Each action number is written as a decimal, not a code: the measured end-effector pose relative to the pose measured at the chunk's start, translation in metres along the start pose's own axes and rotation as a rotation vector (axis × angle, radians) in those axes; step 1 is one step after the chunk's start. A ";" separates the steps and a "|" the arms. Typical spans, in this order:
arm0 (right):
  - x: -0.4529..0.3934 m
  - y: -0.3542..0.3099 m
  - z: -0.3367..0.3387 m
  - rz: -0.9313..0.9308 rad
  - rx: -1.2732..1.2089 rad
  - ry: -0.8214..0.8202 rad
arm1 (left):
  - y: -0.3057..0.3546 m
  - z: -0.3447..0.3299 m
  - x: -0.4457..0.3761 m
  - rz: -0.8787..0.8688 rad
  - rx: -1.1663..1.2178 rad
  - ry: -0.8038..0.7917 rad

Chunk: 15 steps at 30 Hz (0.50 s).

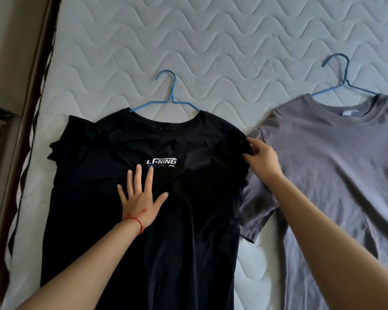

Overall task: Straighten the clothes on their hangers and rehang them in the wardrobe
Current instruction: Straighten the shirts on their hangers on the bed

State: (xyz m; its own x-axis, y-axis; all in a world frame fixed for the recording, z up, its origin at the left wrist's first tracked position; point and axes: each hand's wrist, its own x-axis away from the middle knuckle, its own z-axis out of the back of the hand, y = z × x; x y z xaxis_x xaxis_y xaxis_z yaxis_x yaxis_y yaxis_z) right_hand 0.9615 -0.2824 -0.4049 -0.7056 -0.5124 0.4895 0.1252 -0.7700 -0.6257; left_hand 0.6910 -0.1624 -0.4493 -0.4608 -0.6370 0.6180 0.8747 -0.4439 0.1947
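A black T-shirt [94, 198] with a white chest logo lies flat on the mattress [211, 41], on a blue wire hanger [169, 95] whose hook sticks out of the collar. My left hand [141, 198] presses flat on its chest, fingers spread, just under the logo. My right hand [261, 158] pinches the shirt's bunched right sleeve at the shoulder. To the right lies a grey T-shirt [336, 175] on a second blue hanger [345, 79], its left sleeve touching the black shirt's side.
The quilted white mattress extends beyond both shirts toward the top of the view. A dark wooden bed frame edge [31, 108] runs down the left side, with furniture beyond it.
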 end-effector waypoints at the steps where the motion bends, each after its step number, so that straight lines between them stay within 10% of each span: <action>1: 0.000 -0.002 -0.003 0.014 0.008 -0.019 | 0.000 0.000 -0.001 -0.001 0.004 -0.010; 11: 0.003 -0.017 0.007 -0.005 -0.317 0.228 | 0.004 0.006 -0.003 0.030 -0.028 -0.119; 15: 0.003 -0.038 0.030 0.106 0.031 0.136 | 0.005 0.008 -0.004 0.028 -0.040 -0.152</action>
State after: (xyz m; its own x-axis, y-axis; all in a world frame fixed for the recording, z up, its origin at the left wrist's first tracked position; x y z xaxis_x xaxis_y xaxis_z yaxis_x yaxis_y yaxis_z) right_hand 0.9756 -0.2668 -0.3612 -0.7747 -0.5368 0.3342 0.2234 -0.7268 -0.6495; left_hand 0.6984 -0.1570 -0.4442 -0.4060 -0.5481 0.7312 0.8786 -0.4542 0.1475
